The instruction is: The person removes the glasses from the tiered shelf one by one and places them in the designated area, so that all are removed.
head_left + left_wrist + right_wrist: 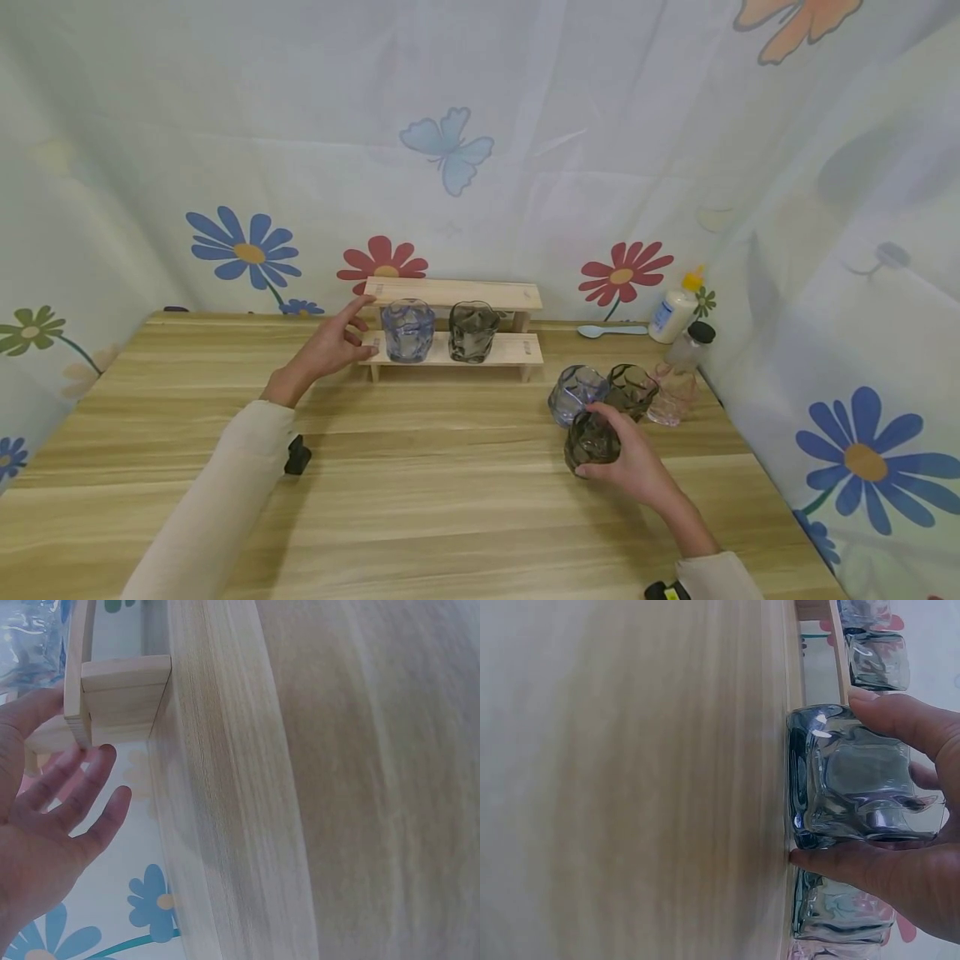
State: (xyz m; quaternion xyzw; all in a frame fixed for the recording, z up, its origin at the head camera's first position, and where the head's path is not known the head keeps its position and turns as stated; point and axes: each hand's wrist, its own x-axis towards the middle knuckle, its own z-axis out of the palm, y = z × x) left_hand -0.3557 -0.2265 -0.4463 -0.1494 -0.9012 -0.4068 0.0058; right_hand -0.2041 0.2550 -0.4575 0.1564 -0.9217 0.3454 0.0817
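Note:
My left hand (333, 340) is at the left end of a two-step wooden stand (450, 293), with the thumb touching the lower step and a finger reaching the upper one. Its other fingers spread loosely in the left wrist view. A blue glass (408, 332) and a dark grey glass (472, 333) stand on the lower step. With thumb and fingers round its sides, my right hand (633, 465) grips another dark grey glass (862, 776), upright and close over the table. Just behind it are a blue glass (576, 393), a dark grey glass (632, 390) and a pink glass (672, 396).
Toward the back right corner stand a white bottle with a yellow cap (672, 314) and a clear jar with a black lid (690, 346). A pale blue spoon (612, 331) lies near the table's back edge. Flower-patterned cloth (510, 167) hangs behind the wooden table (420, 500).

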